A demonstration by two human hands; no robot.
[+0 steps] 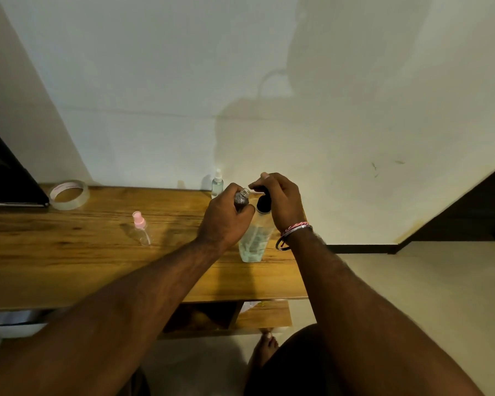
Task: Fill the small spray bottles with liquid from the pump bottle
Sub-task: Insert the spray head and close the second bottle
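Observation:
A clear pump bottle (pixel 252 242) with pale liquid and a black pump head stands near the right end of the wooden table (pixel 97 270). My right hand (pixel 280 200) rests over the pump head, fingers curled on its top. My left hand (pixel 226 220) grips a small uncapped bottle (pixel 243 197), its open mouth held up close to the pump's spout. A small clear spray bottle with a pink cap (pixel 141 228) stands left of my hands. Another small spray bottle with a white cap (pixel 217 184) and pale liquid stands at the wall.
A roll of clear tape (pixel 69 194) lies at the back left beside a dark flat object (pixel 9 178). The table's right edge is just past the pump bottle. A lower shelf (pixel 263 314) and my bare foot (pixel 265 348) show below.

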